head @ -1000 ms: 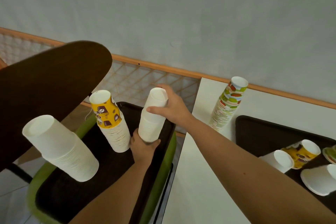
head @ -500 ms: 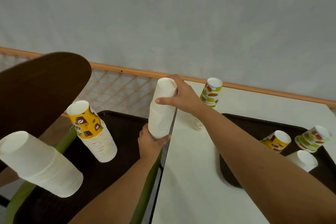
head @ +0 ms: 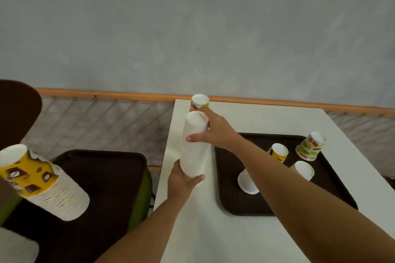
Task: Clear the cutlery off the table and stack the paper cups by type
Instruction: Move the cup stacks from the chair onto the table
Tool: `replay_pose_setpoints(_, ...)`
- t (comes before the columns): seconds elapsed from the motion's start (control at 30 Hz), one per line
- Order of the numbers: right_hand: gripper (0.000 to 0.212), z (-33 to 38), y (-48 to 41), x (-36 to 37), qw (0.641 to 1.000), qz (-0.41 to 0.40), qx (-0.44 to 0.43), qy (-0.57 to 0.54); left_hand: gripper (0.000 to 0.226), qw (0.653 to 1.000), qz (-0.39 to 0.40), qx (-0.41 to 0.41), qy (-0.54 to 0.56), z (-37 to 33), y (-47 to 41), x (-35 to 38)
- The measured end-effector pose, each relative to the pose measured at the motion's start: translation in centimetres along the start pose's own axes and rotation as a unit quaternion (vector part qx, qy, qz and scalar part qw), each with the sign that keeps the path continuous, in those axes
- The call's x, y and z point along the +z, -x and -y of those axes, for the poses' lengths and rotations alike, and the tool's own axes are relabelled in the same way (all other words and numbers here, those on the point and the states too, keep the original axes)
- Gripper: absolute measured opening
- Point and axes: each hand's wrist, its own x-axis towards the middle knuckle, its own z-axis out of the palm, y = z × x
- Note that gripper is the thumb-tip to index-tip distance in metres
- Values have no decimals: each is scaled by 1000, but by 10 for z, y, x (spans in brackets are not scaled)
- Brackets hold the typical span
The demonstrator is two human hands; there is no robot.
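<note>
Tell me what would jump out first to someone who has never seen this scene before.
A tall stack of white cups, held at the white table's left edge: the left hand grips its base, the right hand holds its top. Then the leaning yellow coffee-print stack on the dark tray at far left, and loose cups scattered on the table's own tray.

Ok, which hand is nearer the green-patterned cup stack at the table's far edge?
Right. The right hand grips the top of the white stack, just in front of the green-patterned stack; the left hand holds the white stack's base, lower and nearer the camera.
</note>
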Motion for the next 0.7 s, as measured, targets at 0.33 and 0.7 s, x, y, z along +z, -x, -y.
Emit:
replay_pose_setpoints(0.33,80,-26,-4,-9,1000,18,7,-11,79,1000,-21,6,-21,0,-14,31)
replay_pose_setpoints(0.7,84,-24,-15,-11,999,11,-13,50,95,997,17,-51,-52,-2,-25,29)
